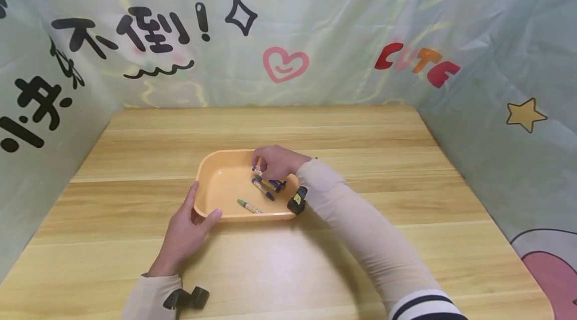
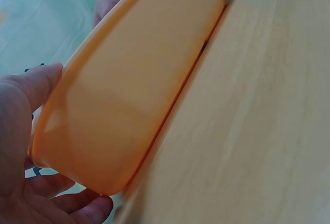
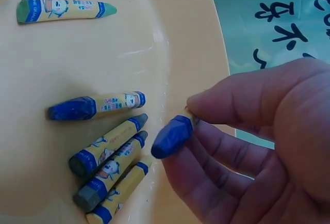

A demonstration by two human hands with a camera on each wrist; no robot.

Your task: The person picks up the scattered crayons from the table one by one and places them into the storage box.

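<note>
A shallow orange plastic tray [image 1: 221, 187] lies on the table with several paper-wrapped crayons inside. My left hand [image 1: 185, 232] grips its near left corner, thumb at the rim and fingers round the outer wall. Over the tray's right part, my right hand [image 3: 237, 146] pinches a blue-tipped crayon [image 3: 172, 136] between thumb and fingers. Below it lie another blue crayon [image 3: 98, 106] and a close group of dark and yellow crayons, among them a grey crayon [image 3: 111, 175]. A green crayon [image 1: 249, 206] sits apart, by the tray's near wall.
The wooden table [image 1: 360, 134] extends around the tray on every side. Printed cloth [image 1: 342, 24] walls it in at the back, left and right. Small black cameras are strapped to both wrists, the right one [image 1: 297, 201] close to the tray's near right corner.
</note>
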